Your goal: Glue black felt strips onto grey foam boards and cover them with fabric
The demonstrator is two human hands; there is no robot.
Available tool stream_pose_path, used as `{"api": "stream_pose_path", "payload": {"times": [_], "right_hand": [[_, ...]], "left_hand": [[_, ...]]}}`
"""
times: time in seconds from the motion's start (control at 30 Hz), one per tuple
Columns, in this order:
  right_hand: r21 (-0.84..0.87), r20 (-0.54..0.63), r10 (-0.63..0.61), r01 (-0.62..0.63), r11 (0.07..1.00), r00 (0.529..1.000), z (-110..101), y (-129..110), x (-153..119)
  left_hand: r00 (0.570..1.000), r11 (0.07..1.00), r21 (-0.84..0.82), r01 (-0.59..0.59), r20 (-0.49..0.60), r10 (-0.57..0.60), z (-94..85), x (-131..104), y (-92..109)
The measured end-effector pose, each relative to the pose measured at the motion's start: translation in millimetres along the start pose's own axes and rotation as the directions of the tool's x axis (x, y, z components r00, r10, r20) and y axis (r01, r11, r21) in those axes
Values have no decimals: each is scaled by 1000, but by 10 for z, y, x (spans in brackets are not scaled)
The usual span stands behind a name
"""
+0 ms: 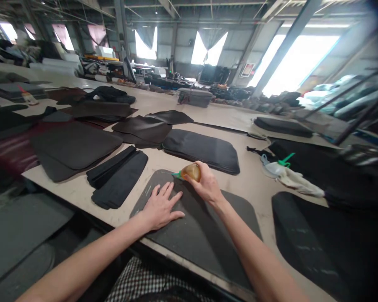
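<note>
A dark grey panel with rounded corners [189,226] lies on the table in front of me. My left hand [162,206] is flat on its left part, fingers spread, holding nothing. My right hand [206,183] is wrapped round an amber bottle [191,172] with a green nozzle. The bottle is tilted to the left, its tip at the panel's far edge, just beyond my left fingertips. Whether the tip touches the panel, I cannot tell. Beyond the bottle is a stack of black rounded panels [201,149].
Folded black strips [121,178] and large dark sheets [77,144] lie to the left. At the right are black panels [305,239], a whitish cloth [299,182] and another green nozzle [286,160]. The table's near edge [189,260] runs close to my body.
</note>
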State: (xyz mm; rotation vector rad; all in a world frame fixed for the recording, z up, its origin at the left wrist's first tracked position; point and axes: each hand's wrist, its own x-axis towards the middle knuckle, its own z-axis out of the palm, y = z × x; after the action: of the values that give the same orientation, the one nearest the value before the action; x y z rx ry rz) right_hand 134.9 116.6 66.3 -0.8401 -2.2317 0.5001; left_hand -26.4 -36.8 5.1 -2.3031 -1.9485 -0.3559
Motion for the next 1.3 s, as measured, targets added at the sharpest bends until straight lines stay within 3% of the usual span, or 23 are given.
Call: {"api": "stream_pose_path", "payload": {"times": [0.4,0.7,1.0,1.17,1.23,1.3], "right_hand": [[-160,1,78,-77,984,997,-1014,524,-610],[-260,-88,185,-202,944,979,-1727,914,-1156],[-305,-215,327,-382,873,920,-2220,1159,-1595],[-295,-363,378,-490,820,852,-2288,921,-1646],[-178,-397,437,-534,826,807,-2180,682,-1615],[-8,-331,521,-555,832,787,-1973,407,-1564]], "left_hand": [[997,995,92,-23,79,16,37,20,-21],[996,991,121,-55,78,46,120,32,-77],[996,988,127,-86,41,81,146,44,-99],[993,993,17,-116,12,116,-73,68,-220],[995,992,-78,-96,-32,93,-268,37,-350],[998,981,-188,-48,-58,38,-492,-36,-506]]}}
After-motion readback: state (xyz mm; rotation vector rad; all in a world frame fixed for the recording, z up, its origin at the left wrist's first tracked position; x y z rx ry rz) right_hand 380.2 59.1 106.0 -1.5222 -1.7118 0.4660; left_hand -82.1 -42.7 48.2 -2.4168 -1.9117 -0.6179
